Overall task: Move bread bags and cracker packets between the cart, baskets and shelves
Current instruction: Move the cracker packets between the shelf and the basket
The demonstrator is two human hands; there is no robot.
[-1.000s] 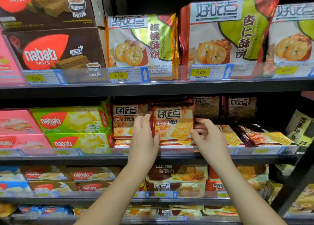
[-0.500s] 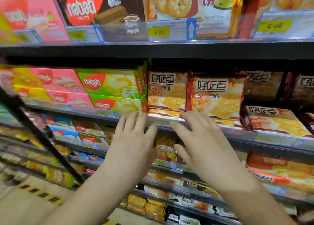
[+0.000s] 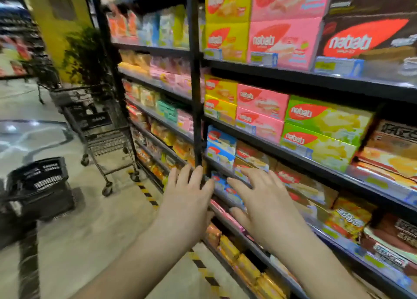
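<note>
My left hand (image 3: pixel 188 199) and my right hand (image 3: pixel 262 199) hover side by side in front of the lower shelves, fingers spread, palms down, holding nothing. Behind them stand dark shelves (image 3: pixel 293 75) packed with wafer boxes: pink (image 3: pixel 282 41), green (image 3: pixel 325 118), yellow (image 3: pixel 222 88), blue (image 3: pixel 220 145). Orange cracker packets (image 3: pixel 392 161) lie at the far right. A wire shopping cart (image 3: pixel 101 127) stands to the left by the shelf end. A black basket (image 3: pixel 42 174) sits on the floor, lower left.
A black shelf upright (image 3: pixel 195 77) rises just above my left hand. Yellow-black tape (image 3: pixel 149 195) marks the floor along the shelf base. A plant (image 3: pixel 83 54) and a yellow pillar (image 3: pixel 56 16) stand beyond the cart. Concrete aisle floor stretches left.
The view has swung left along the aisle, bringing the cart and basket into sight. Both hands let go of the orange cracker packet on the shelf and now hang free, lower.
</note>
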